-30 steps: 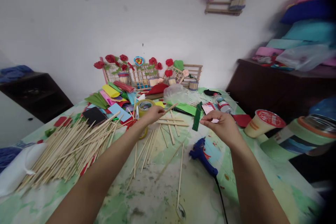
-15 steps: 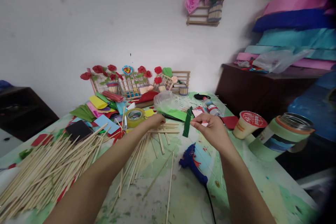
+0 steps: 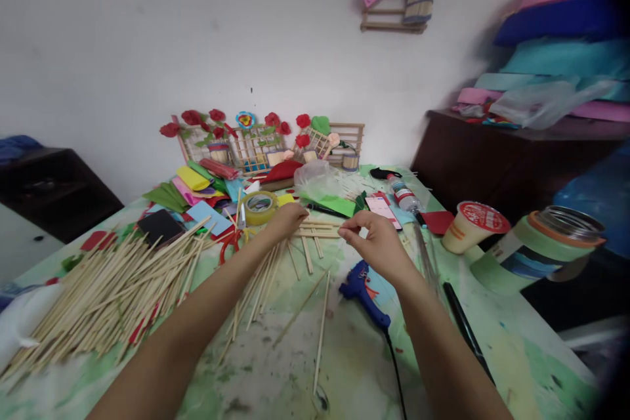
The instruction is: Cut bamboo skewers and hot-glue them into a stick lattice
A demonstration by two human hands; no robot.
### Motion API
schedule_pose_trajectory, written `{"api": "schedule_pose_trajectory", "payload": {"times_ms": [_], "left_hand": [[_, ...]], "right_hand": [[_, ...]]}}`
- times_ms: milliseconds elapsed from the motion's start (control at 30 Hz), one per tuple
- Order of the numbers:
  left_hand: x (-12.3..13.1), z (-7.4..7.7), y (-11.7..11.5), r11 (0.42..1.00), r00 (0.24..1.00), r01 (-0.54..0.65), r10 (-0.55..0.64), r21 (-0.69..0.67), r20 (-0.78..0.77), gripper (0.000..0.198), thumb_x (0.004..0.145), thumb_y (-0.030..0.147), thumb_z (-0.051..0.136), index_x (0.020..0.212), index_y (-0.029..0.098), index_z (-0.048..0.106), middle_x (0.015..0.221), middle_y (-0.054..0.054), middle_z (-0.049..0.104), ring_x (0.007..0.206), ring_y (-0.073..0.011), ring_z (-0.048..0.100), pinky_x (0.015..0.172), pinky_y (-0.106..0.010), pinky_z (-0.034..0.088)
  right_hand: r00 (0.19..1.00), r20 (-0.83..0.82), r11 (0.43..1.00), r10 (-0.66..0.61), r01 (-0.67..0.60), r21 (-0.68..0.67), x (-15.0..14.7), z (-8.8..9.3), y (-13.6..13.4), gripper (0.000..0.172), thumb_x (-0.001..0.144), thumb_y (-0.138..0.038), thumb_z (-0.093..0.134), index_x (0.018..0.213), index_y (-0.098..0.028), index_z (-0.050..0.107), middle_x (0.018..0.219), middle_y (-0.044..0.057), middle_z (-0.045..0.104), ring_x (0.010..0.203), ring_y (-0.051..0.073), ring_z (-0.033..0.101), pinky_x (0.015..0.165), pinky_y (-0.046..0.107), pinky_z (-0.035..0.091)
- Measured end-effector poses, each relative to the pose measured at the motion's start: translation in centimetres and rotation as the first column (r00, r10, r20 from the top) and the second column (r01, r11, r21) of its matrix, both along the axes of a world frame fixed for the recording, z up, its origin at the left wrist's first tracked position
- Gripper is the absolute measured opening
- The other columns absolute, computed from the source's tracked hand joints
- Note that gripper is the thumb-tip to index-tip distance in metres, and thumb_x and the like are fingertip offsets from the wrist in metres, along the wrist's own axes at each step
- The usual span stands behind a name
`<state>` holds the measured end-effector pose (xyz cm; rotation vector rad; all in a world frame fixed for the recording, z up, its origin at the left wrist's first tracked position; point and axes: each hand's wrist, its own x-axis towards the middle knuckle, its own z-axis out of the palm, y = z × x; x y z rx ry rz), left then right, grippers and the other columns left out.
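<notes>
Both my hands are at a small lattice of crossed wooden sticks (image 3: 319, 231) on the table. My left hand (image 3: 288, 220) is closed in a pinch at its back left corner; what lies between the fingers is hidden. My right hand (image 3: 377, 243) pinches with thumb and forefinger at the right ends of the sticks, and anything held there is too small to make out. Below the right hand lies a blue hot glue gun (image 3: 364, 292) on light blue paper. A dark green strip (image 3: 361, 202) lies behind the right hand.
A big heap of wooden sticks (image 3: 113, 295) covers the left side. Scissors (image 3: 231, 244) and a tape roll (image 3: 260, 207) lie behind my left arm. A phone (image 3: 384, 211), a bottle (image 3: 404, 194), a sealed cup (image 3: 473, 226) and a green jar (image 3: 534, 252) stand or lie rightward.
My right hand has let go of the dark green strip, which now lies farther back, and has moved left to the stick ends. The left hand stays at the lattice. The view has shifted slightly.
</notes>
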<state>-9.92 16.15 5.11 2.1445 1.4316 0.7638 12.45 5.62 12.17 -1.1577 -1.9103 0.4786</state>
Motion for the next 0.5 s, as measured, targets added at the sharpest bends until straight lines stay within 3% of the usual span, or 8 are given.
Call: {"api": "schedule_pose_trajectory", "payload": {"times_ms": [133, 233, 367, 500], "left_hand": [[-3.0, -0.5, -5.7, 0.992, 0.983, -0.095, 0.106, 0.083, -0.148, 0.020, 0.078, 0.027, 0.050, 0.080, 0.019, 0.068, 0.089, -0.011, 0.063, 0.091, -0.0245, 0.051, 0.083, -0.032, 0.032], [-5.2, -1.0, -8.9, 0.981, 0.948, -0.176, 0.190, 0.079, -0.255, 0.023, 0.080, 0.029, 0.049, 0.079, 0.018, 0.069, 0.086, -0.012, 0.065, 0.087, -0.0245, 0.054, 0.079, -0.032, 0.034], [-6.9, -1.8, -10.3, 0.963, 0.888, -0.266, 0.259, 0.033, -0.380, 0.024, 0.077, 0.032, 0.052, 0.068, 0.016, 0.067, 0.074, -0.011, 0.064, 0.074, -0.0221, 0.056, 0.066, -0.029, 0.037], [-7.0, -2.4, -10.4, 0.950, 0.843, -0.313, 0.276, -0.006, -0.461, 0.029, 0.076, 0.038, 0.051, 0.065, 0.016, 0.067, 0.070, -0.009, 0.064, 0.069, -0.0208, 0.057, 0.061, -0.028, 0.038]], "right_hand": [[0.991, 0.067, 0.994, 0.112, -0.112, 0.004, -2.4, -1.4, -0.8, 0.009, 0.075, -0.024, 0.061, 0.069, -0.020, 0.066, 0.070, 0.003, 0.064, 0.071, 0.017, 0.058, 0.066, 0.029, 0.041], [0.968, 0.145, 0.979, 0.205, -0.204, -0.021, -4.1, -2.7, -1.2, 0.010, 0.076, -0.022, 0.060, 0.069, -0.020, 0.066, 0.071, 0.003, 0.065, 0.072, 0.017, 0.057, 0.068, 0.029, 0.041], [0.934, 0.251, 0.967, 0.253, -0.243, -0.073, -5.6, -4.0, -1.4, 0.009, 0.076, -0.018, 0.060, 0.070, -0.019, 0.067, 0.072, 0.003, 0.065, 0.072, 0.016, 0.057, 0.067, 0.028, 0.041], [0.917, 0.295, 0.964, 0.267, -0.252, -0.091, -6.4, -4.8, -1.5, 0.009, 0.075, -0.016, 0.060, 0.070, -0.018, 0.068, 0.070, 0.003, 0.064, 0.069, 0.015, 0.056, 0.065, 0.026, 0.040]]}}
